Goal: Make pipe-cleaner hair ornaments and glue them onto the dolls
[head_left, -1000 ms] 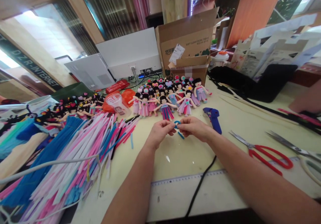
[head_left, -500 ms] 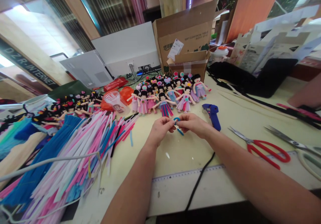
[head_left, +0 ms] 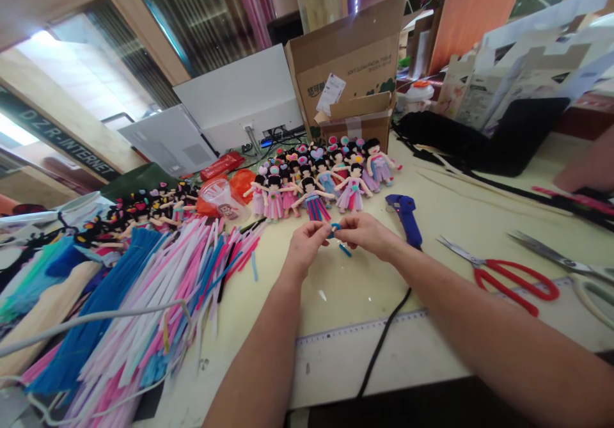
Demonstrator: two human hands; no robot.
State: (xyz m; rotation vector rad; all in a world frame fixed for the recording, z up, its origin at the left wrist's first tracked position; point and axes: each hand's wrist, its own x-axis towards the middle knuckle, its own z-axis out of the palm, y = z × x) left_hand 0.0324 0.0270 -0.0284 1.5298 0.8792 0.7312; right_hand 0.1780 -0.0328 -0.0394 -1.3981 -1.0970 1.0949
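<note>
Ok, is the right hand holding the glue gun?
No, the glue gun lies on the table, while the right hand pinches a small blue piece in its fingers.

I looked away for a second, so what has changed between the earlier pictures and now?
Very little: the curve of the blue strip, held between the left hand and right hand, now shows less clearly than it did a second ago. Nothing was taken up or let go. The dolls, blue glue gun and red-handled scissors stayed put; the whole view shifted slightly.
</note>
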